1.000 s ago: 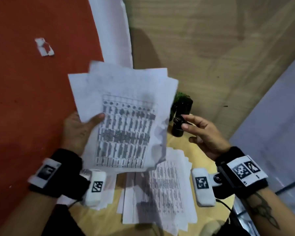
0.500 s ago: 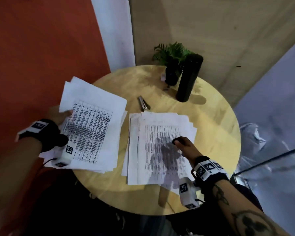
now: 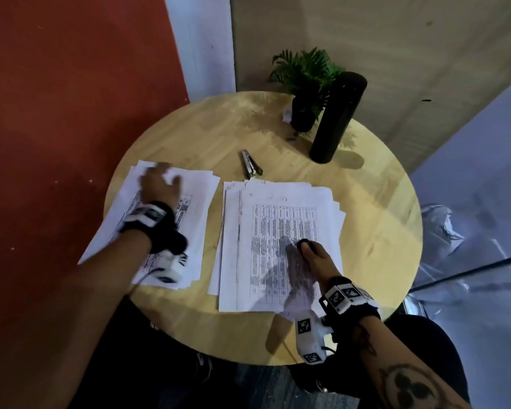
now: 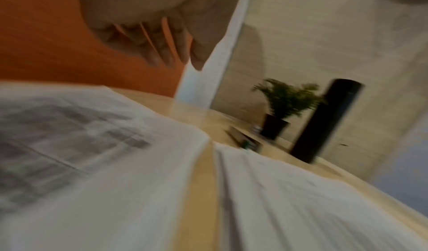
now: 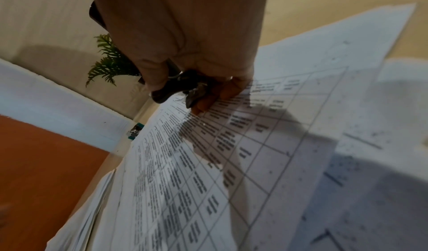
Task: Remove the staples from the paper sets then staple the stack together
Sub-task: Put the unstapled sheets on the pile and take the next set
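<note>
Two piles of printed sheets lie on the round wooden table point(image 3: 381, 231). My left hand point(image 3: 160, 184) hovers blurred over the far end of the left pile point(image 3: 195, 208). In the left wrist view its fingers point(image 4: 162, 53) hang relaxed above the sheets point(image 4: 92, 145) and hold nothing. My right hand point(image 3: 313, 255) rests on the right pile point(image 3: 278, 202) and grips a small black staple remover point(image 3: 303, 242). In the right wrist view that dark tool point(image 5: 171, 88) sits in my curled fingers, and one fingertip touches the printed table point(image 5: 254, 145). A silver stapler point(image 3: 250, 166) lies beyond the piles.
A potted fern point(image 3: 304, 81) and a tall black cylinder point(image 3: 337, 116) stand at the table's far edge. A red wall is to the left. The left pile overhangs the table's left rim. Bare wood shows between the piles and on the right side.
My left hand set its paper set down at the table's left and moved forward over it. My right hand came down with the staple remover onto the right pile and stays there.
</note>
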A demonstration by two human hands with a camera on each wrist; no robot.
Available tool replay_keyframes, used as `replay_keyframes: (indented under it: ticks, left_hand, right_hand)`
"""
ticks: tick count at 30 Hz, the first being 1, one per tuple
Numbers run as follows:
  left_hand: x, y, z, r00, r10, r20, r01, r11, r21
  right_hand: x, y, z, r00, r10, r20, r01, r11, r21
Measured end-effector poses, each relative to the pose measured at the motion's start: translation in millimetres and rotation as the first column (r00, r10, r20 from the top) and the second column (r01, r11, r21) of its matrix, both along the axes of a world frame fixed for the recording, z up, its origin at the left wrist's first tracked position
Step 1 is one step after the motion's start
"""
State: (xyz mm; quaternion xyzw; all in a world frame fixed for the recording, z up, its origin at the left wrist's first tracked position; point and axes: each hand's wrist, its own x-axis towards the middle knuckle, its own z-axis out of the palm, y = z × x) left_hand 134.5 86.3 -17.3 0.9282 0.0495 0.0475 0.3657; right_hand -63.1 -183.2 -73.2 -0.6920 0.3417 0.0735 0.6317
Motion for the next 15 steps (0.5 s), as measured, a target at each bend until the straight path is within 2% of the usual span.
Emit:
replay_keyframes:
  ticks: [1,3,6,9,15]
  left_hand:
    - [-10.1,-24.1,-4.3,0.996,-0.082,-0.042,0.079,0.995,-0.056]
    - [-26.3,-69.6,-17.6,0.957,-0.203,-0.207,0.192,0.979,-0.070]
    - [-37.9,-110.0,-38.8,0.884,-0.189,-0.428,0.170,0.982,-0.082]
    - [-34.0,-121.2,-51.8,0.827,-0.135,-0.545,0.100,0.991,-0.093]
    - [-27.3,-123.1,-61.2,0.724,-0.217,-0.655,0.155,0.976,-0.152]
  right_hand:
    - [0.0,0.2,0.6,1.000,0.001,0.001,-0.001,1.000,0.000]
    - [0.0,-0.8,1.3,1.000,0.007,0.009,-0.007,1.000,-0.008]
    - [-0.5,-3.2,0.1,1.000,0.006,0.027,-0.007,1.000,0.012]
    - [-2.7,-4.8,-4.0,0.999,0.016,0.042,-0.018,0.999,0.046]
    - [-6.3,-8.9,-14.7,0.998,0.015,0.067,-0.022,0.995,0.097]
